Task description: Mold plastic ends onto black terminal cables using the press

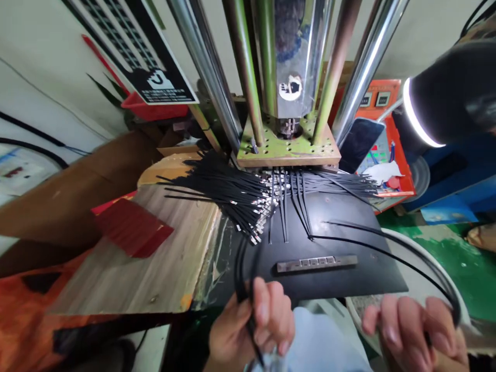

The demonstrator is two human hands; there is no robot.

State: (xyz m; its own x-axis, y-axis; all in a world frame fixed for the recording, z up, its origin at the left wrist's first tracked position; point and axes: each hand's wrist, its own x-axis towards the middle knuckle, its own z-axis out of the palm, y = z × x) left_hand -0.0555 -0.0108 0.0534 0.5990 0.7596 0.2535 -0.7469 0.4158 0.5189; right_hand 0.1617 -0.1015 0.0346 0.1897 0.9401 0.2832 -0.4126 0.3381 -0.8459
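Black cables run through my left hand point(253, 320), whose fingers are wrapped round them in front of the black plate point(368, 258). My right hand point(418, 330) is at the lower right, its fingers curled round black cables point(411, 248) that arch back over the plate. A slotted metal bar point(316, 264) lies near the plate's front edge. Behind it, a heap of black cables point(217, 181) with small metal ends is spread below the press's drilled plate point(289, 152). A few separate cables lie across the middle of the black plate.
Chrome columns point(209, 67) rise at the back. A ring-lit lamp point(445, 93) hangs at the upper right, above an orange control box point(403, 155) and a phone point(362, 142). A dark red piece point(132, 227) lies on the wooden board point(155, 268). A white tub point(430, 253) stands below right.
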